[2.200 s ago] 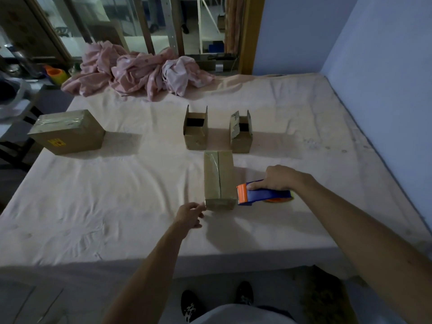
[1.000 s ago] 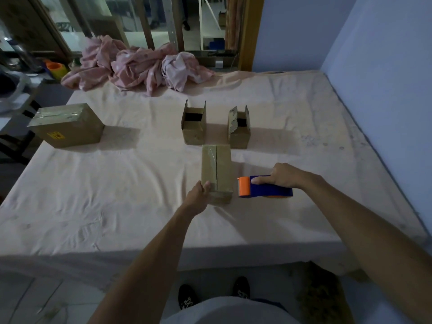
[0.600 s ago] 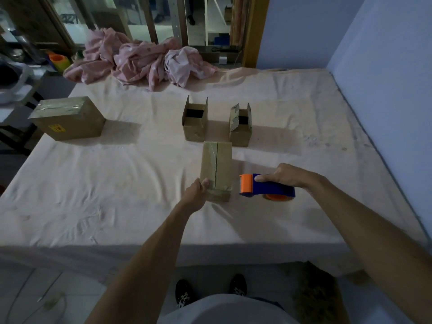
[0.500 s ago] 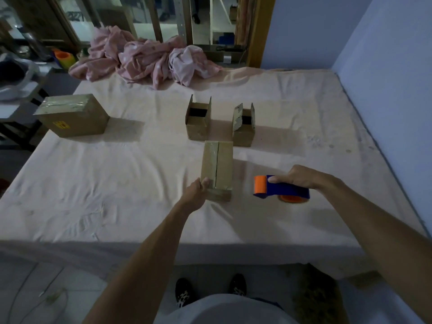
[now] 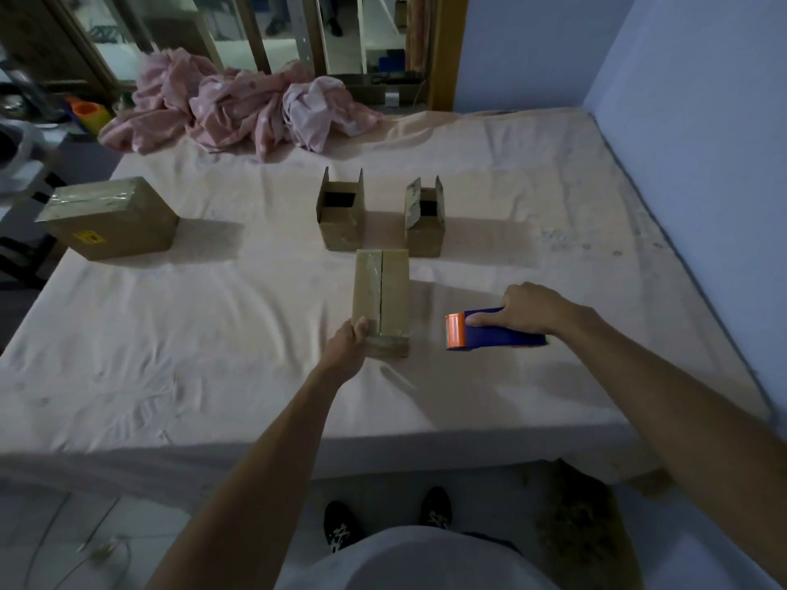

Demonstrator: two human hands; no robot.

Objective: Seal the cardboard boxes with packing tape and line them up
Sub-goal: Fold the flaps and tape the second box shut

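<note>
A small closed cardboard box lies lengthwise on the sheet-covered bed, its top flaps meeting in a centre seam with shiny tape on the left half. My left hand grips its near left corner. My right hand holds a blue and orange tape dispenser resting on the sheet, a hand's width right of that box. Behind it stand two small open boxes, one left and one right, flaps upright. A larger taped box sits at the far left.
The pale sheet covers the whole bed. A crumpled pink cloth lies along the far edge. A blue wall borders the right side. My shoes stand on the floor below the near edge.
My left hand moved from the sheet to grip the closed box's near corner. My right hand drew the tape dispenser away from the box to the right.
</note>
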